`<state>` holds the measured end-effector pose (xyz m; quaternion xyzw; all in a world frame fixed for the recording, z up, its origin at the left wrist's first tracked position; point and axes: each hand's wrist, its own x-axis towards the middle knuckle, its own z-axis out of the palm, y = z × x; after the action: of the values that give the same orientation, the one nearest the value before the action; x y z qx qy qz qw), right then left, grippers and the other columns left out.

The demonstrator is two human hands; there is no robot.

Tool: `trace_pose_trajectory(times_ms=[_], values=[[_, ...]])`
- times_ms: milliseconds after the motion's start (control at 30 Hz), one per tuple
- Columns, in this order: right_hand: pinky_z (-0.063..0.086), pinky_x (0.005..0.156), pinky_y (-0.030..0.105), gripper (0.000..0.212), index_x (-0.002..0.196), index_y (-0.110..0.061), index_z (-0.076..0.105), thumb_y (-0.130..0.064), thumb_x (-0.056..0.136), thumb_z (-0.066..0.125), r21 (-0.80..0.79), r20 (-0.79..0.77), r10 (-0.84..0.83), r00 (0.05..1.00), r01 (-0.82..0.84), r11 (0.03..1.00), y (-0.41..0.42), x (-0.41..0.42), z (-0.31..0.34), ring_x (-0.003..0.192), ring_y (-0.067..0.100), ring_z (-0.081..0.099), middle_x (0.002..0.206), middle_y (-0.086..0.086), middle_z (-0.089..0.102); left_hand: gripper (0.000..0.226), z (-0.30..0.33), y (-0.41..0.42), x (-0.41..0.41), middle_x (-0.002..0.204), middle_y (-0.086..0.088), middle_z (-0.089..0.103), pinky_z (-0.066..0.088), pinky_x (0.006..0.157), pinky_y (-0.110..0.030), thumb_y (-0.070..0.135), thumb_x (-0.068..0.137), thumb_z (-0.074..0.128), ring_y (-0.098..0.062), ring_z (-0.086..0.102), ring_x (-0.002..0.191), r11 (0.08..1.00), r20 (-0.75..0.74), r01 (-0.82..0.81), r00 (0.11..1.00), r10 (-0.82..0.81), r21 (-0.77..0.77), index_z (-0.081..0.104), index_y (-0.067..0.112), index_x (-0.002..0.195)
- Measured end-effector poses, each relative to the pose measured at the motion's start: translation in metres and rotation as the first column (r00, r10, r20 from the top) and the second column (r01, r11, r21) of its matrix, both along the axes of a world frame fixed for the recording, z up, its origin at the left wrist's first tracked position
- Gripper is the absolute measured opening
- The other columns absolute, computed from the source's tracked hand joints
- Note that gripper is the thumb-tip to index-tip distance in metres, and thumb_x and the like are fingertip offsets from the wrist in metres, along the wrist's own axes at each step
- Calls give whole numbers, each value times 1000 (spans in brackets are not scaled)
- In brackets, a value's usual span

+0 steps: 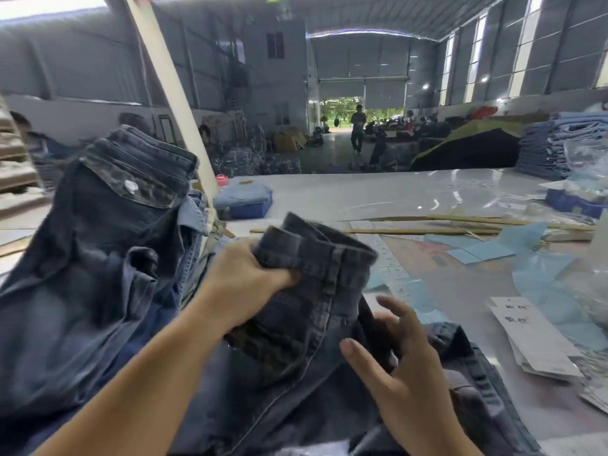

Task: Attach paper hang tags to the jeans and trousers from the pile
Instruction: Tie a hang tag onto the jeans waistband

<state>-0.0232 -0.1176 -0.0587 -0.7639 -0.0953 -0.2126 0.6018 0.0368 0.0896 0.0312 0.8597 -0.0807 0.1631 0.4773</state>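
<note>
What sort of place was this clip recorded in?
Most likely a garment factory or finishing warehouse: a big metal-roofed hall, tall stacks of folded jeans across the long work table, and white paper hang tags lying by the dark jeans being handled.

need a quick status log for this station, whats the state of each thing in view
left hand: grips the waistband of the dark jeans
right hand: fingers spread, resting against the jeans, holding nothing
dark jeans: waistband lifted and bunched, no tag seen on them
jeans pile: heaped at left
paper hang tags: loose stack lying on the table
table: glossy top, littered with blue paper
</note>
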Motion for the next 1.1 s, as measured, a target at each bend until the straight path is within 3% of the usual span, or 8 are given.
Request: trace_pose_trajectory(times_ms=[200,300,367,467,600,767,933,1100], values=[[43,104,38,95,127,-54,36,-77,44,74,163,-58,151,987,-140,977,45,7,18,121,0,54,126,-27,55,43,64,40,-30,72,23,72,57,66,-29,59,40,76,3,69,65,957,177,-254,945,276,-139,72,50,82],[49,102,41,117,142,-44,35,-69,40,87,459,-97,567,818,-469,755,71,3,32,126,11,55,139,-16,54,46,73,49,-41,75,20,73,60,74,-37,57,40,79,-7,72,73,926,155,-324,922,355,-196,74,41,83],[53,96,34,86,134,-45,49,-47,58,91,455,42,700,713,-638,622,95,-2,45,124,14,58,134,-10,61,49,69,52,-46,78,17,74,59,78,-41,58,43,79,-11,71,78,909,121,-375,909,399,-181,74,35,86],[58,87,38,72,130,-17,57,-13,65,87,484,79,613,786,-567,666,118,2,54,110,24,67,118,6,71,51,66,57,-53,87,15,75,57,83,-40,57,50,80,-10,73,84,956,13,-255,966,260,-145,73,33,94],[58,85,49,44,111,-16,70,-8,69,80,530,17,479,878,-414,740,124,15,64,98,27,72,104,6,75,45,73,84,-62,106,10,75,56,88,-35,39,64,88,-11,72,98,983,-73,126,988,-137,-133,68,42,104],[59,75,50,37,110,-7,70,-14,74,73,691,22,671,741,-497,526,132,29,96,93,41,71,103,22,73,76,59,132,-67,120,-4,71,54,88,-28,43,49,95,-22,66,114,911,-123,335,921,-370,-239,67,29,118],[58,81,47,38,118,-3,67,-18,83,71,669,-32,762,646,-553,497,145,47,130,98,39,70,111,21,71,45,42,145,-69,99,-10,77,57,70,-24,30,55,91,-21,74,89,873,36,189,980,-194,-449,79,21,98],[60,78,41,47,125,-11,61,-9,81,77,536,77,645,760,-577,616,178,61,152,95,30,72,108,11,73,32,61,165,-72,92,-8,77,58,65,-27,11,55,83,-23,75,83,860,129,-37,984,119,-509,81,20,86]])
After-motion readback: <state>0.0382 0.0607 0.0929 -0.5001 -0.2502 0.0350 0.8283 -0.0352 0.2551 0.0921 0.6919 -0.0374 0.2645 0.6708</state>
